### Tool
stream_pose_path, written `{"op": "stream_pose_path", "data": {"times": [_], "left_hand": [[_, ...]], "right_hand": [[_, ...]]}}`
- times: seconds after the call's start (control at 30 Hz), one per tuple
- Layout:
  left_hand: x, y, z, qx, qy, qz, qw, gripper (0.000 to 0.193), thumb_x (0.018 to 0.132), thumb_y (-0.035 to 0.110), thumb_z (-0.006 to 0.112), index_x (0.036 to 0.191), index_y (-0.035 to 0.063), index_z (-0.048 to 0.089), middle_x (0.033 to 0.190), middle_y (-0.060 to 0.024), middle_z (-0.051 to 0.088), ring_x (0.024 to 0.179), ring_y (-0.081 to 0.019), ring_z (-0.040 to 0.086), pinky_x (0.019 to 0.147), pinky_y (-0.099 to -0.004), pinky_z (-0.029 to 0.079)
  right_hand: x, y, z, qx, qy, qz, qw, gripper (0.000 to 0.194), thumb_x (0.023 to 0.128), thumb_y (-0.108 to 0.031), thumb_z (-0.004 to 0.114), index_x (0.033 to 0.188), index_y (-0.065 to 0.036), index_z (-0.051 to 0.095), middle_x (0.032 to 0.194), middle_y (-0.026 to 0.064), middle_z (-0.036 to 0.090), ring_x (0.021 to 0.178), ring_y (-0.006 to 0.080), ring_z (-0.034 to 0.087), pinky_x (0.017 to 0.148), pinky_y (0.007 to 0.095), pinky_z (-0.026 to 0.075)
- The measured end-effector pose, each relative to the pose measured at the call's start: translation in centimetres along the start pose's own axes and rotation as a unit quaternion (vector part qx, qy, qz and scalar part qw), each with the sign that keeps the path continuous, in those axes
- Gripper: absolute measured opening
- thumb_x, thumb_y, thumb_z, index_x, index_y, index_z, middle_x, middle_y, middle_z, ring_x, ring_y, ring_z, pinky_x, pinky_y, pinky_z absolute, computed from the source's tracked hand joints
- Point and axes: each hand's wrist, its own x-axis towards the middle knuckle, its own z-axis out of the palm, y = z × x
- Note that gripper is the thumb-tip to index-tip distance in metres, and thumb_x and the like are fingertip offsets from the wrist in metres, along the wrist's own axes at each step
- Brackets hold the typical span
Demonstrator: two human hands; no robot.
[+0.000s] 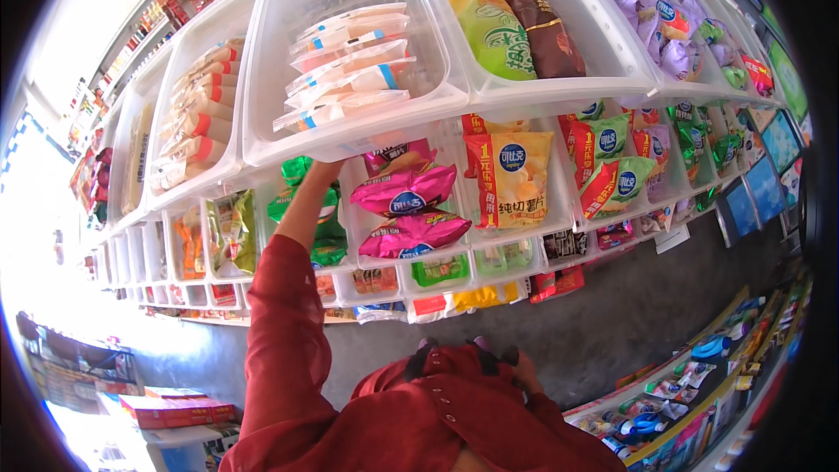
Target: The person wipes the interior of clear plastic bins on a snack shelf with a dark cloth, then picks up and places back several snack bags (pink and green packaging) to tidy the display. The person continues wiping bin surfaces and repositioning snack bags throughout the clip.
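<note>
My left hand (326, 172) reaches in below the front edge of a clear plastic bin (367, 119) on the upper tier, and its fingers are hidden there. Its wrist passes between green snack bags (330, 236) and magenta crisp bags (411, 191) in the tier beneath. Low by my right side is my right hand (524, 372), partly seen, with a small dark thing (510, 355) at its fingers; whether it grips this is unclear. Wrapped snacks with blue marks (351, 69) lie in the upper bin. A yellow crisp bag (516, 177) stands right of the magenta ones.
Upper bins also hold red-marked wrapped snacks (206, 105), a green bag (485, 19) and a brown bag (541, 26). Behind me, a low shelf of bottles and pouches (655, 400) curves along the right. Red boxes (174, 410) are stacked at lower left. Grey floor (590, 321) lies between.
</note>
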Motion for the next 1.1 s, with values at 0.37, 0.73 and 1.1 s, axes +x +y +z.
{"op": "stream_pose_path", "data": {"times": [0.37,0.73,1.1], "left_hand": [[-3.8,14.7,-5.9,0.062,0.033,-0.179,0.981,0.028,0.086,0.017,0.056,0.109,0.0016,0.061,0.111,-0.0236,0.06,0.102,-0.04,0.058,0.085,-0.0455,0.047],[-14.2,29.8,-0.5,0.085,-0.088,-0.003,0.992,0.058,0.083,0.019,0.064,0.135,0.0054,0.045,0.147,-0.0227,0.028,0.138,-0.0417,0.023,0.11,-0.0562,0.02],[-5.6,21.3,4.2,0.284,0.026,-0.16,0.945,0.063,0.089,0.043,0.053,0.145,0.0221,0.033,0.15,-0.0212,0.025,0.135,-0.0522,0.02,0.097,-0.0764,0.017]], "right_hand": [[-2.0,3.2,-1.3,-0.019,0.011,0.043,0.999,0.062,0.073,-0.024,0.068,0.128,-0.006,0.047,0.117,0.0238,0.059,0.108,0.0421,0.056,0.089,0.0466,0.046],[-0.1,1.7,-6.1,-0.042,-0.073,-0.019,0.996,0.057,0.07,-0.023,0.067,0.122,-0.006,0.051,0.109,0.0236,0.062,0.104,0.0414,0.058,0.086,0.0451,0.047],[1.7,1.9,-9.4,-0.128,-0.021,-0.009,0.992,0.06,0.071,-0.032,0.068,0.12,-0.003,0.051,0.11,0.0243,0.062,0.104,0.0423,0.058,0.087,0.0458,0.048]]}}
